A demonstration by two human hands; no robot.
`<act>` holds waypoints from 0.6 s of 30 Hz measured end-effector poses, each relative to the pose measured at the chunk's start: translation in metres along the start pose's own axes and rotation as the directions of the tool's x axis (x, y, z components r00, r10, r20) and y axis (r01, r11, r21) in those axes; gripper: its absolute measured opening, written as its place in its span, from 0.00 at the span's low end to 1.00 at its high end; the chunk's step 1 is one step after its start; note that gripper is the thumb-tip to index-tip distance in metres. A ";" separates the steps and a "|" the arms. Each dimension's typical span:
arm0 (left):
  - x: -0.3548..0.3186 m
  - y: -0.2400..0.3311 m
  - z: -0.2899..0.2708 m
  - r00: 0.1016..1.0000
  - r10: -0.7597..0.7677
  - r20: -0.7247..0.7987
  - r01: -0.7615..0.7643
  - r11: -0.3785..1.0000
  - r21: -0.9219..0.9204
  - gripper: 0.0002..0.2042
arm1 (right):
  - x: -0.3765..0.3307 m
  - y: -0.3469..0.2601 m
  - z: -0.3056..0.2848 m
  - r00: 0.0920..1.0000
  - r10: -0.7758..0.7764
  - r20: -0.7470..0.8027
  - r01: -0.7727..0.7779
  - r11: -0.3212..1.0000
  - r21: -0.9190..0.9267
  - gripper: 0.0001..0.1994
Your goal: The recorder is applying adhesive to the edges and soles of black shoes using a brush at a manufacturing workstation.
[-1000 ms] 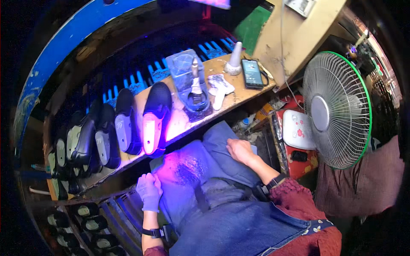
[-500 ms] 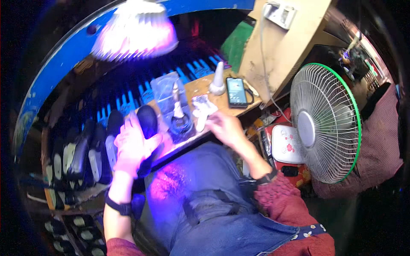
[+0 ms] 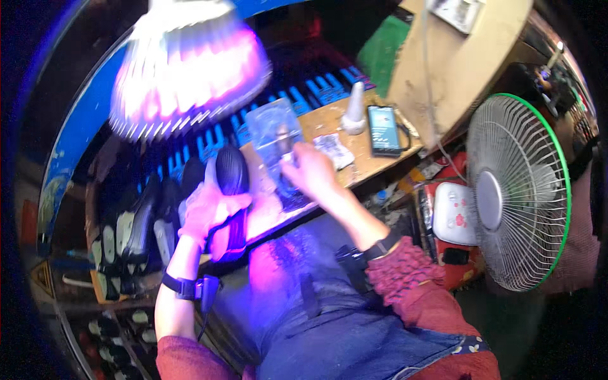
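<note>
Your wooden bench [image 3: 329,123] is carrying a clear tub [image 3: 273,130], a white bottle [image 3: 353,109], a dark phone [image 3: 383,130] and a crumpled packet [image 3: 334,150]. A row of black shoes [image 3: 136,221] is lying along its left end.

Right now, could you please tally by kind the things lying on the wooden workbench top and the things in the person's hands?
Black shoes held in the gloved left hand: 1
Clear plastic containers at the bare right hand: 1
White squeeze bottles: 1
Dark smartphones: 1
Crumpled white packets: 1
Total: 5, all on or above the wooden workbench.
</note>
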State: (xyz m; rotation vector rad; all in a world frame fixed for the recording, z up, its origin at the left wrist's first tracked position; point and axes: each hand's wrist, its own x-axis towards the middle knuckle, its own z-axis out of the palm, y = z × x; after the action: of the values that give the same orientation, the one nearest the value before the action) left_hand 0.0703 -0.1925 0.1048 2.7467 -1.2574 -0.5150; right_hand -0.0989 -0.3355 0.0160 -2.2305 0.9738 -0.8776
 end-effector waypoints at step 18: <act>-0.056 -0.108 0.123 0.554 0.364 -0.749 -0.664 0.736 -0.134 0.14 | -0.041 0.016 -0.026 0.989 -0.147 -0.021 0.148 0.979 0.140 0.03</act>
State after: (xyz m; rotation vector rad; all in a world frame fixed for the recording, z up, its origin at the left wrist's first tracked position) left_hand 0.0733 -0.0708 -0.0184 1.7522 -1.4338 0.2761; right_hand -0.1460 -0.3189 0.0071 -2.1994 0.7334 -0.9921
